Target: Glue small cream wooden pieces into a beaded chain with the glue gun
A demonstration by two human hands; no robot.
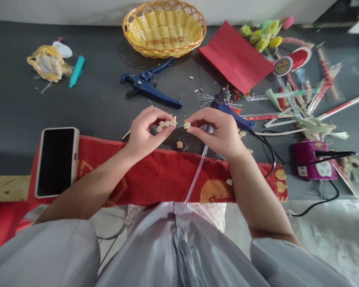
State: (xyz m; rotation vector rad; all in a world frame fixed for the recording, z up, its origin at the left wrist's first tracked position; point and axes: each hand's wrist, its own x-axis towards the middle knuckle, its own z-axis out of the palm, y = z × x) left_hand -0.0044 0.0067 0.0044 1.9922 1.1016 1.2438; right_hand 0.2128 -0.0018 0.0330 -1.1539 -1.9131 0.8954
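Dark worktop (18,111), near edge — left hand (142,135) is pinching a strip (166,123), right hand (223,133) a loose piece (187,125); joining likely needs close alignment.

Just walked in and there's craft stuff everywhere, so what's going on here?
A person works at a dark table with a red towel along its near edge. Their left hand pinches a row of small beige pieces; the right hand holds a single beige piece just beside the row's end, a small gap between them. A blue glue gun lies behind the right hand, blue cutters and a yellow basket farther back, a phone on the towel.
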